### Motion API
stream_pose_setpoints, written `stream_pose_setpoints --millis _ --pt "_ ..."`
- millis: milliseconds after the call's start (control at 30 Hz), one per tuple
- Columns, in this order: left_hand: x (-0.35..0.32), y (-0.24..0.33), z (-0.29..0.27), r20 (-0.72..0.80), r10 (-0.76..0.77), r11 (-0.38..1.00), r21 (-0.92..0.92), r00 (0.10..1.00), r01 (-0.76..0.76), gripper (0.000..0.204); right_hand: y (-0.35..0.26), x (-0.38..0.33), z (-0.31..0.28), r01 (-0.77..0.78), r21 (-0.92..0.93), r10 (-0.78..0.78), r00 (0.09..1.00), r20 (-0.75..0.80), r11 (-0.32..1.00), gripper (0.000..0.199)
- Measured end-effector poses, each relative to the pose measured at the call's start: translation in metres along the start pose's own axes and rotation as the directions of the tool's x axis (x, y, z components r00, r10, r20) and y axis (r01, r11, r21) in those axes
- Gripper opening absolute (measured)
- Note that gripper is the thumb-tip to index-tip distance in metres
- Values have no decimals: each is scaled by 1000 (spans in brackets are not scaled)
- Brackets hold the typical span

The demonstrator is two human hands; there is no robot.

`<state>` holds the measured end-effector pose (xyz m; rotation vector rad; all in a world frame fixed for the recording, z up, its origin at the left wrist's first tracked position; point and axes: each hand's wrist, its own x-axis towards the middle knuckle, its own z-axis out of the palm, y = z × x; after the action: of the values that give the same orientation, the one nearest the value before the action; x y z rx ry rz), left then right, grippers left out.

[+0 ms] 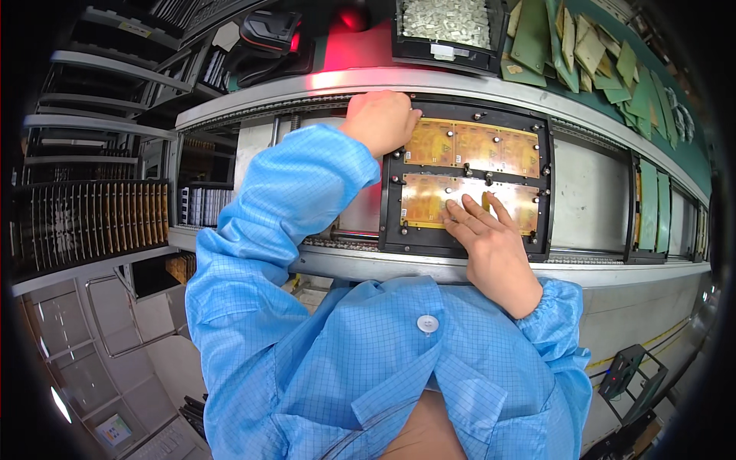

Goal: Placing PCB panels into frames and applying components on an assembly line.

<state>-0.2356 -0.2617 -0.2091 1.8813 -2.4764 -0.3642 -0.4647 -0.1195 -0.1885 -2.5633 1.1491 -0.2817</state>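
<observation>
A black carrier frame (pixel 469 249) lies across the rails of a conveyor. It holds two rows of amber circuit boards, an upper panel (pixel 477 146) and a lower panel (pixel 425 203), with small round-headed pins around them. My left hand (pixel 379 123) is closed at the frame's upper left corner, beside the upper panel. What its curled fingers pinch, if anything, is hidden. Over the lower panel, my right hand (pixel 494 241) is open, its spread fingertips resting on or just above the board surface.
Behind the rail stand a scanner (pixel 268 34) casting red light, a black bin of small white parts (pixel 446 27) and a pile of green boards (pixel 583 54). A rack of boards (pixel 92 226) is at left. Another carrier (pixel 652 207) sits further right on the conveyor.
</observation>
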Motion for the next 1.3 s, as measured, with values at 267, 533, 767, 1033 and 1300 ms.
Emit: stream_pose_setpoints --millis 267,533,767,1033,1300 --pt "-42 41 18 -247 363 932 84 898 -354 55 82 56 -34 -96 -7 94 981 -170 995 15" --pt "-44 51 33 -220 395 919 81 892 -387 65 143 106 -16 106 -420 -160 983 -93 901 25" --pt "-42 55 35 -197 378 926 93 905 -366 66 129 108 -20 29 -359 -43 999 -29 933 34" --pt "-43 55 38 -231 383 924 85 894 -374 66 177 66 -83 -293 -246 273 955 -115 924 28" --pt "-43 56 39 -247 382 922 43 890 -384 67 195 50 -63 -88 -464 103 995 9 881 26"
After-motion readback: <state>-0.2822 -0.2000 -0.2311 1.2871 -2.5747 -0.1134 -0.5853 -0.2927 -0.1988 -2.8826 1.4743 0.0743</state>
